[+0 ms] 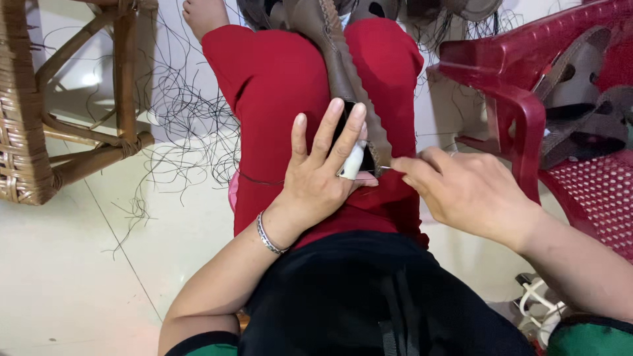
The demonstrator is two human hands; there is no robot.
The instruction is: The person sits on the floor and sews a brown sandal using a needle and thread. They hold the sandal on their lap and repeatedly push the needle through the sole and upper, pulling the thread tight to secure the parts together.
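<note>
Two hands at brown leather strip (343, 66), long axis running away over red lap; left hand (316, 178) fingers spread, pressing; right hand (461, 191) pinches stitched edge, nearer

- Left hand (323, 168) flat on a brown leather shoe upper (343, 72), fingers spread, pressing it to the red-trousered lap (277, 72) — white block (351, 163) under the fingertips.
- Right hand (465, 191) pinched at the scalloped edge, beside the left.
- Dark thread (191, 118) tangled over the pale floor.
- Red plastic chair (521, 99) to the right, cane stool (59, 125) to the left.
</note>
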